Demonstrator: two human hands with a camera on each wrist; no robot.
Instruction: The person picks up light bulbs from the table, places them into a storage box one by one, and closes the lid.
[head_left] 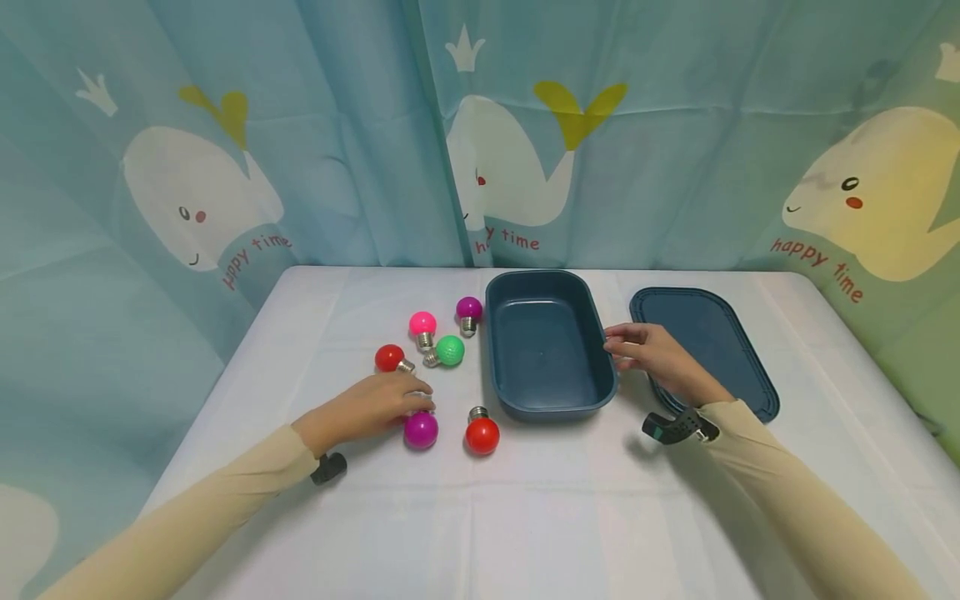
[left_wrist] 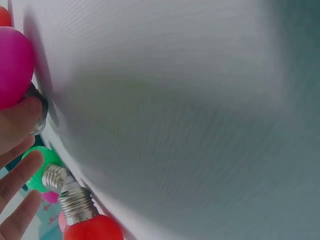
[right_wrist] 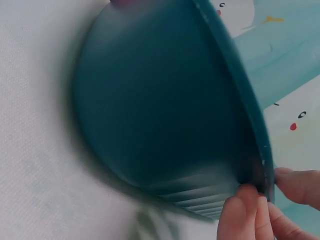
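the left hand (head_left: 378, 400) pinches a purple bulb (head_left: 421, 432) by its metal base, the other fingers spread loosely; this bulb is off the bin's near left corner, and i cannot tell whether it touches the table (head_left: 540, 508). the right hand (head_left: 656, 354) grips the right rim of the bin (head_left: 547, 346), fingertips on both sides of the wall. a red bulb (head_left: 482, 436) lies between the held bulb and that corner, its base pointing away from the person. just beyond the left hand is another red bulb (head_left: 389, 357); farther back, a pink bulb (head_left: 422, 323) and a green bulb (head_left: 451, 351) lie close together, and a second purple bulb (head_left: 469, 308) lies just beside the bin's left wall. the lid (head_left: 708, 333) lies right of the bin, partly hidden by the right hand.
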